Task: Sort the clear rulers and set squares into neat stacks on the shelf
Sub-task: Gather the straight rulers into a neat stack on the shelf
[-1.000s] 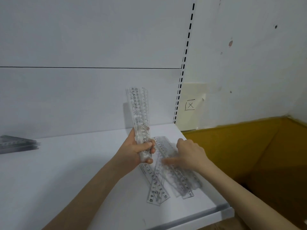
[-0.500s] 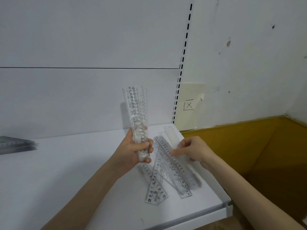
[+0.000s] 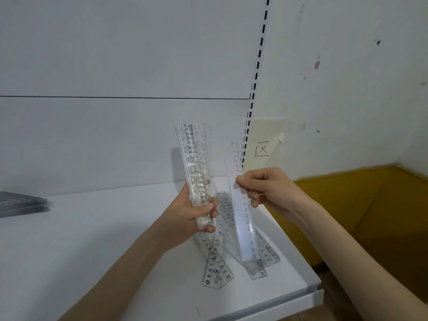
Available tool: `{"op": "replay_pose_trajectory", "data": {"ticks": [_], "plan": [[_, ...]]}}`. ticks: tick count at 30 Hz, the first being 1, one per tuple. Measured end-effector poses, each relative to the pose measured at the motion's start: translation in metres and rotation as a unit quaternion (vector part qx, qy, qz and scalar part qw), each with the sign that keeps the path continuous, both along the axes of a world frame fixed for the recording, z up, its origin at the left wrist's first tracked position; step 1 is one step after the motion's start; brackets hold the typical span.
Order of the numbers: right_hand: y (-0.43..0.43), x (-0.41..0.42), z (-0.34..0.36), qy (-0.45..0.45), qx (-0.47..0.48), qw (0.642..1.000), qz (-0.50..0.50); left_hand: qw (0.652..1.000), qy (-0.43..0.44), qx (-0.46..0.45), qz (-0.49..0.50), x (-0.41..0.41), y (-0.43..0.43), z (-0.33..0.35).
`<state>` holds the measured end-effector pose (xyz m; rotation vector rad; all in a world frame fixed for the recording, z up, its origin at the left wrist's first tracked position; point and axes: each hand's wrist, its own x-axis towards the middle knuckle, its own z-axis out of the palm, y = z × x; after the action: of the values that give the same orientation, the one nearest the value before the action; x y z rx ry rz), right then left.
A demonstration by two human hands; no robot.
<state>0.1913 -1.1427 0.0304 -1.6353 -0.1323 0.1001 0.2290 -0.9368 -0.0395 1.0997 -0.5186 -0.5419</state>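
Observation:
My left hand (image 3: 190,214) grips the lower end of an upright bundle of clear rulers (image 3: 196,163) above the white shelf (image 3: 92,239). My right hand (image 3: 264,188) pinches a single clear ruler (image 3: 243,218) near its middle and holds it lifted and tilted just right of the bundle. Below both hands, several loose clear rulers (image 3: 220,262) lie crossed on the shelf near its right front corner. A dark blurred stack (image 3: 23,203) that I cannot identify lies at the shelf's far left.
The shelf's white back panel rises behind the bundle, with a slotted upright (image 3: 252,93) at its right end. A pale paper note marked with an X (image 3: 262,149) sticks to the wall. A yellow-brown surface (image 3: 370,216) lies right of the shelf edge.
My right hand has picked one ruler off the loose pile and raised it beside the bundle. My left hand has kept its hold on the upright bundle.

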Motion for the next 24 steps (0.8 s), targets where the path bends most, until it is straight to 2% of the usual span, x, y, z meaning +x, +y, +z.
{"op": "replay_pose_trajectory", "data": {"ticks": [10, 14, 15, 16, 18, 20, 24], "plan": [[0.029, 0.027, 0.014, -0.015, -0.007, 1.000, 0.016, 1.000, 0.022, -0.006, 0.002, -0.007, -0.003, 0.003], [0.035, 0.042, 0.016, -0.028, -0.057, 0.998, -0.010, 0.983, -0.067, 0.133, 0.105, 0.004, 0.004, -0.010], [0.035, 0.044, 0.016, -0.031, -0.061, 0.998, -0.016, 0.986, -0.011, 0.135, 0.096, 0.010, 0.006, -0.018], [0.036, 0.046, 0.015, -0.034, -0.064, 0.997, -0.022, 0.984, 0.004, 0.145, 0.106, 0.013, 0.007, -0.020], [0.036, 0.049, 0.011, -0.040, -0.068, 0.996, -0.037, 0.990, -0.017, 0.089, 0.111, 0.003, 0.004, -0.005], [0.036, 0.049, 0.008, -0.047, -0.066, 0.995, -0.054, 0.997, 0.019, 0.019, 0.068, -0.003, 0.002, 0.001], [0.036, 0.046, 0.006, -0.052, -0.091, 0.991, -0.082, 0.998, 0.044, -0.004, 0.049, -0.006, 0.001, 0.004]]}}
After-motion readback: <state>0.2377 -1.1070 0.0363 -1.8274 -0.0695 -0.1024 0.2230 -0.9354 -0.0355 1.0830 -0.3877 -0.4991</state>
